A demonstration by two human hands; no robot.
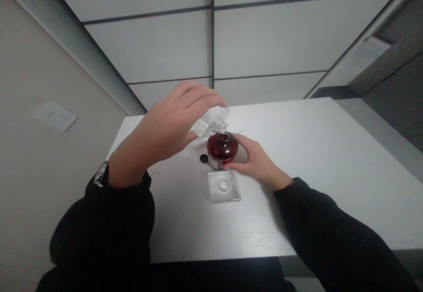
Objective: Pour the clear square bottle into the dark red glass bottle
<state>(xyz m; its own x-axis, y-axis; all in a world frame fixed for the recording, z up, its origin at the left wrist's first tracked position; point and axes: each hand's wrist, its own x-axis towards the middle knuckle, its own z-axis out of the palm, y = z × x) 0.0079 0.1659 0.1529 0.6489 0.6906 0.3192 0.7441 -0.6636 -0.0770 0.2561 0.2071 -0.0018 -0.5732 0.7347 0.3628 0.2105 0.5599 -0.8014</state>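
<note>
Your left hand (165, 124) is gripping a clear faceted block (211, 122) and tilting it over the neck of a round dark-red glass bottle (222, 147). Its stem is sitting at or just above the neck, though you cannot tell whether they are touching. Your right hand (254, 160) is curving around the bottle's lower side, steadying it on the white surface (313, 151). Your hands are apart, each closed on its own piece.

The bottle is probably feeling heavy for its size, and its smooth glass is likely slippery and fragile, so you are best off holding its wide belly rather than the narrow neck. The block looks stiff and hard-edged; its flat faces are offering the surest hold.

A small black round cap (203, 158) is lying just left of the bottle, and a clear square plate (224, 186) with a central ring is sitting just in front of it. A wristwatch (101, 173) is showing on your left wrist.
</note>
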